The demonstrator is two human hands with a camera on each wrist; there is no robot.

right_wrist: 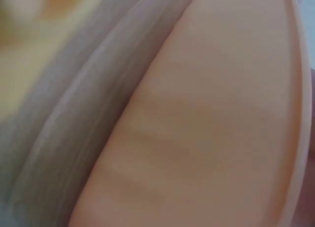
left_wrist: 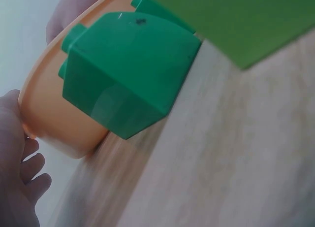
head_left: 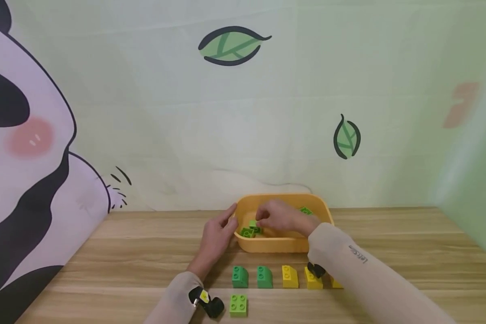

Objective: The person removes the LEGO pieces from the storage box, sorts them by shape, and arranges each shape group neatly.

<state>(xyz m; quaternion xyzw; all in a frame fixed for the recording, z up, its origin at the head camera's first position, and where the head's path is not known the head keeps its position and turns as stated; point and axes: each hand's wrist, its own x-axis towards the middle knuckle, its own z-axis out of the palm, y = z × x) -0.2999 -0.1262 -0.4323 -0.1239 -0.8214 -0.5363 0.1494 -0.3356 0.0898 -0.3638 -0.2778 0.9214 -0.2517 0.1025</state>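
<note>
My left hand (head_left: 217, 236) rests at the left end of an orange plastic bin (head_left: 273, 245), index finger and thumb against its rim. In the left wrist view, fingers (left_wrist: 33, 165) bend loosely beside the bin's outer wall. Over the near rim, my right hand (head_left: 281, 217) reaches inside, with thumb and fingertips pinching a light green toy building brick (head_left: 253, 223). More green bricks (head_left: 247, 232) lie just below it in the bin's left corner. Another green brick (head_left: 305, 210) shows at the right, partly behind the right wrist.
In front of the bin, two dark green sloped bricks (head_left: 240, 276) and several yellow sloped bricks (head_left: 290, 276) form a row on the wooden table (head_left: 146, 252). The right sleeve (head_left: 360, 265) partly covers the row's right end. A light green square brick (head_left: 238, 306) stands nearer, beside the left wrist camera.
</note>
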